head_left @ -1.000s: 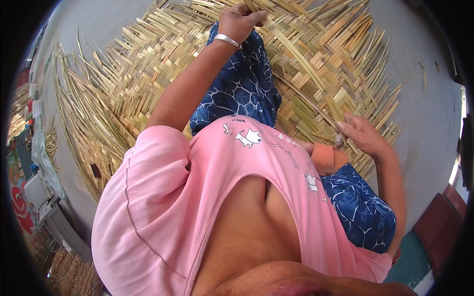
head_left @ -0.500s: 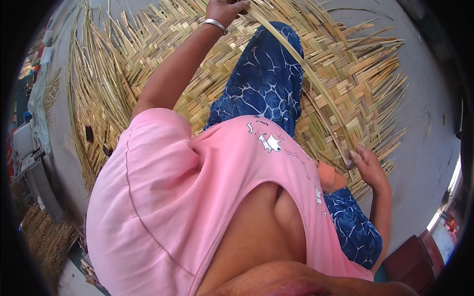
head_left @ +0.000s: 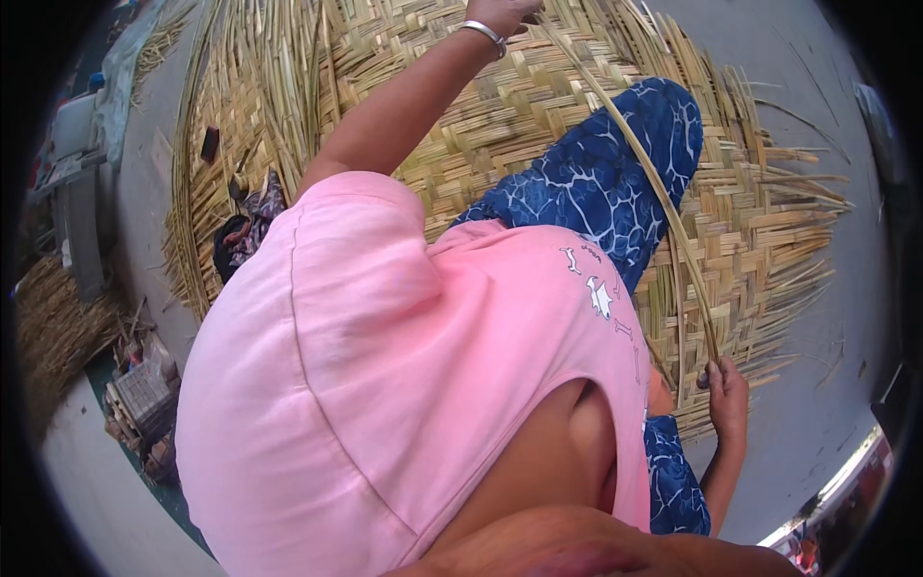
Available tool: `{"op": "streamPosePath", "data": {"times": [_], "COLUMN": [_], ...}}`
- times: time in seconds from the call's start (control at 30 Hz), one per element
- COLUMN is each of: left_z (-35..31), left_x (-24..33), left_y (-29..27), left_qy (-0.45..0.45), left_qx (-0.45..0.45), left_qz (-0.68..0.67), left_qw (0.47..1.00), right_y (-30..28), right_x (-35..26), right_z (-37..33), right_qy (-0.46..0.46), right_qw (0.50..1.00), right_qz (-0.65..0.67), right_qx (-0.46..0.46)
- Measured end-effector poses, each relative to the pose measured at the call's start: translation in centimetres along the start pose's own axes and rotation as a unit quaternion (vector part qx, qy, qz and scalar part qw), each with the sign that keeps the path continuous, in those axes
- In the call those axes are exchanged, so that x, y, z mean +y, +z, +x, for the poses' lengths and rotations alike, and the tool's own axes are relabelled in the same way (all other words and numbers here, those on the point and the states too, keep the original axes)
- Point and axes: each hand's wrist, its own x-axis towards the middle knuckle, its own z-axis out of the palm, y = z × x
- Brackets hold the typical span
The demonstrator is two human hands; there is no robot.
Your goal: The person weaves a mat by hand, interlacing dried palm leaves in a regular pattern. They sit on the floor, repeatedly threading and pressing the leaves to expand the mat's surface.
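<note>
A long, flat, pale reed strip (head_left: 663, 199) runs slantwise from my left hand to my right hand, passing over my knee. At the upper edge of the view, my left hand (head_left: 507, 12), with a silver bangle at the wrist, is closed on its far end; the fingertips are partly cut off. Low on the right, my right hand (head_left: 729, 396) pinches the near end between thumb and fingers. Under my legs lies a large woven reed mat (head_left: 760, 236) in a diagonal pattern. Loose strip ends stick out along its right edge.
Long unwoven reeds (head_left: 272, 72) fan out over the mat's left side. A small dark block (head_left: 210, 144) and a patterned cloth (head_left: 264, 205) lie there too. Farther left are a grey stand (head_left: 82, 216), a straw bundle (head_left: 60, 332) and a crate-like container (head_left: 144, 394). Grey floor (head_left: 803, 404) borders the mat.
The view has shifted, so the mat and my knee appear farther right. Both hands keep hold of the reed strip; the right one now shows lower. More of the mat's left side shows, with the patterned cloth.
</note>
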Motion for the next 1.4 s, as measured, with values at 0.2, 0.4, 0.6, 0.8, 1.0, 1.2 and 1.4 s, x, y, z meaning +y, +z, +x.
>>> {"op": "streamPosePath", "data": {"times": [0.2,0.4,0.6,0.8,1.0,1.2,1.4], "left_z": [-8.7,-21.2,-31.2,-34.1,-35.1,-33.6,-32.8], "left_x": [1.1,-4.4,-6.0,-6.6,-6.2,-3.9,-9.0], "left_y": [-8.7,-25.0,-33.0,-31.0,-27.7,-20.9,-28.1], "left_qy": [-0.099,0.011,-0.183,-0.197,-0.053,-0.269,-0.273], "left_qx": [0.129,0.318,0.37,0.289,0.179,0.06,0.07], "left_qz": [0.051,0.363,0.464,0.579,0.652,0.631,0.607], "left_qw": [0.985,0.876,0.784,0.736,0.735,0.725,0.743], "right_y": [0.1,-1.8,-3.3,-3.5,-3.6,-3.6,-3.7], "right_x": [3.6,5.3,9.6,10.1,12.2,12.6,11.1], "right_z": [-1.3,-0.3,0.3,-0.6,-1.4,-2.1,-1.9], "right_qy": [0.009,0.016,0.045,0.088,0.111,0.119,0.108], "right_qw": [0.996,0.996,0.994,0.993,0.99,0.98,0.979], "right_qz": [0.04,-0.022,0.01,0.035,0.044,0.045,-0.084], "right_qx": [0.075,0.079,0.103,0.065,0.07,0.154,0.149]}}
